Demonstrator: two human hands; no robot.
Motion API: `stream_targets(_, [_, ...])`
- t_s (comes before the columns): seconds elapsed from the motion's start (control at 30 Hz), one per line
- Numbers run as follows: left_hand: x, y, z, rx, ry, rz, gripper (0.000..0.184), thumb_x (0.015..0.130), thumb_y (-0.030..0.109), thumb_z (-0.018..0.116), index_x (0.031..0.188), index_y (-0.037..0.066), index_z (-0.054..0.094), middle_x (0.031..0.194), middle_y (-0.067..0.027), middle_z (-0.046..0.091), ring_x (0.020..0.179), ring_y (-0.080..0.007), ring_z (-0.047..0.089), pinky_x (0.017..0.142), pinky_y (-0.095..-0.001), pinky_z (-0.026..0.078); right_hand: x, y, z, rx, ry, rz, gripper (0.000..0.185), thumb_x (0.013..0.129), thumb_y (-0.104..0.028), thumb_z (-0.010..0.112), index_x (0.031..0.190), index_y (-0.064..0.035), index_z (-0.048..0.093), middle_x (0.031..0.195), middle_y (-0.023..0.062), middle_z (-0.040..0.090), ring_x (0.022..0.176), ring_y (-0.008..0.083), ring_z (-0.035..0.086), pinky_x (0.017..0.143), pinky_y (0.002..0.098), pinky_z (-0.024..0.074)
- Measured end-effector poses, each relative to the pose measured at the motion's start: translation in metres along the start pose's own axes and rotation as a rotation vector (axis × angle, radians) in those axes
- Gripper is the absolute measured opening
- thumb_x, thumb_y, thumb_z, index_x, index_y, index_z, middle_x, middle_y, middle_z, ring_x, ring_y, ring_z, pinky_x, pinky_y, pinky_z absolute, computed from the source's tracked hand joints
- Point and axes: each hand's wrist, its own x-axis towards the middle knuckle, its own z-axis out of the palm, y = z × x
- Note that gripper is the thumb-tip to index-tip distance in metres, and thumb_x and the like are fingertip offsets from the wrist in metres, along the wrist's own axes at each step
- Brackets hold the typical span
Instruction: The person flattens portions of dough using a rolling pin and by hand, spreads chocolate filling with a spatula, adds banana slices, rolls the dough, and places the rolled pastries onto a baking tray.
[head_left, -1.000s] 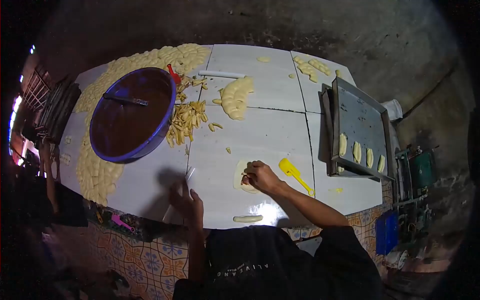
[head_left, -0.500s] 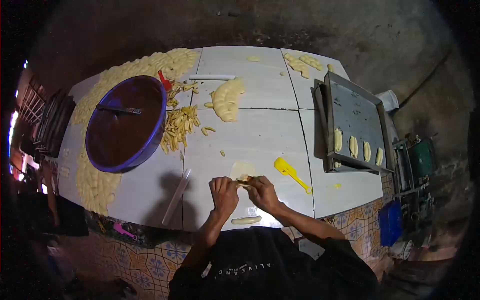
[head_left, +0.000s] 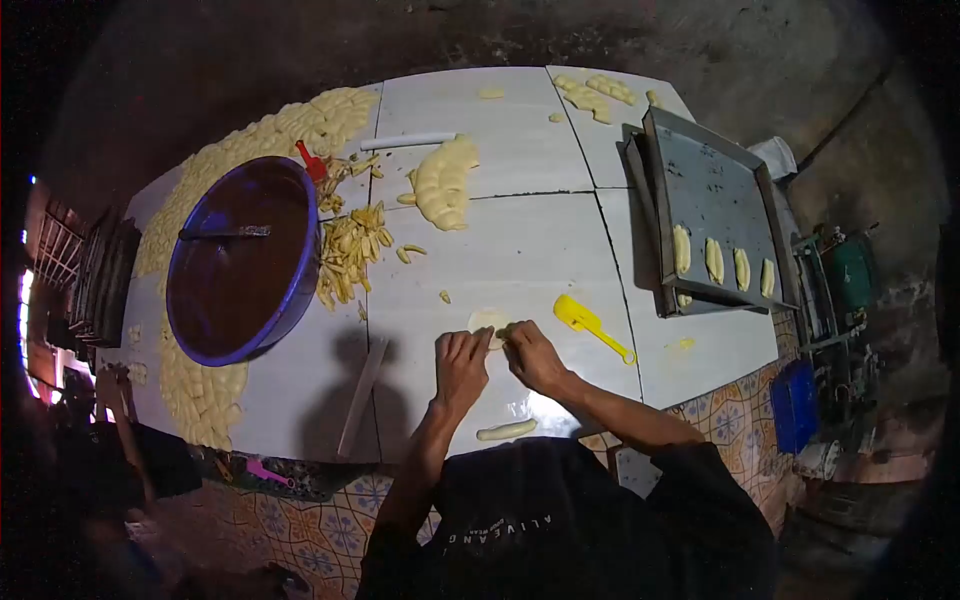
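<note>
Presently, a flat sheet of pale dough lies on the white table, just left of the yellow scoop, which serves as the reference for all places below. Both hands are at the sheet's near part. The left hand has its fingers bent and close together, tips at the dough; whether they grip it cannot be determined. The right hand, between sheet and scoop, has its fingers curled inward, tips also at the dough; a firm hold cannot be confirmed. The two hands' fingertips are near each other.

Nearer the person than the scoop, and to its left, rests one dough roll. Farther left, a straight flat strip lies beyond the left hand.

Beyond the scoop and left of it are a heap of overlapping dough pieces, a white rod touching that heap, and a pile of yellowish cut slices. The purple basin, well left of the scoop, holds a brown mass and a dark-handled utensil; a red scoop sits at its far right edge.

Beyond the scoop and right of it, a metal tray carries four shaped dough pieces in a row.
</note>
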Motion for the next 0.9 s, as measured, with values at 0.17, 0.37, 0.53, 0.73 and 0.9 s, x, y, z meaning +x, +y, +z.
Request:
stream_targets(0.17, [-0.013,0.015,0.007,0.136,-0.042,-0.21,0.034,0.088,0.012,0.064,0.118,-0.005,0.061,0.128,-0.0241,0.053,0.131,-0.0426,0.044,0.106,-0.0586,0.033,-0.003,-0.014,-0.013,-0.198,0.041,0.075,0.035,0.089,-0.014,0.066,0.119,0.0018,0.062,0.137,0.0231,0.051,0.124,0.0388,0.049,0.101,0.0494,0.044])
stream_targets(0.37, [0.017,-0.006,0.024,0.283,-0.314,-0.382,0.071,0.104,0.04,0.038,0.154,-0.009,0.025,0.163,-0.03,0.017,0.153,-0.0429,0.01,0.119,-0.0644,0.003,0.021,-0.004,0.014,-0.435,-0.132,0.255,0.066,0.104,-0.042,0.038,0.155,-0.0004,0.029,0.162,0.0293,0.019,0.152,0.0432,0.016,0.119,0.0586,0.0208])
stream_targets(0.53, [0.087,-0.061,0.05,0.108,-0.105,-0.424,0.068,0.105,0.036,0.035,0.156,-0.005,0.021,0.165,-0.025,0.015,0.154,-0.0416,0.007,0.118,-0.0643,0.0,0.089,0.037,0.019,-0.323,0.066,0.302,0.058,0.103,-0.041,0.037,0.146,-0.002,0.044,0.156,0.0336,0.026,0.147,0.0475,0.022,0.117,0.0567,0.0242])
stream_targets(0.73, [0.061,-0.045,0.005,-0.011,0.018,-0.27,0.053,0.096,0.015,0.057,0.144,-0.005,0.045,0.149,-0.0262,0.044,0.144,-0.0433,0.034,0.117,-0.0614,0.019,0.055,0.018,-0.018,0.042,0.079,0.189,0.038,0.098,-0.024,0.054,0.126,0.0024,0.061,0.135,0.0283,0.055,0.129,0.043,0.052,0.106,0.0488,0.0436])
stream_targets(0.9, [0.021,-0.015,0.009,0.035,-0.283,-0.132,0.058,0.094,0.012,0.06,0.146,-0.007,0.042,0.153,-0.026,0.041,0.146,-0.041,0.032,0.118,-0.0563,0.025,0.022,0.012,0.0,-0.356,-0.161,0.01,0.053,0.101,-0.026,0.052,0.144,0.0029,0.043,0.155,0.0193,0.04,0.145,0.034,0.036,0.116,0.0478,0.0331])
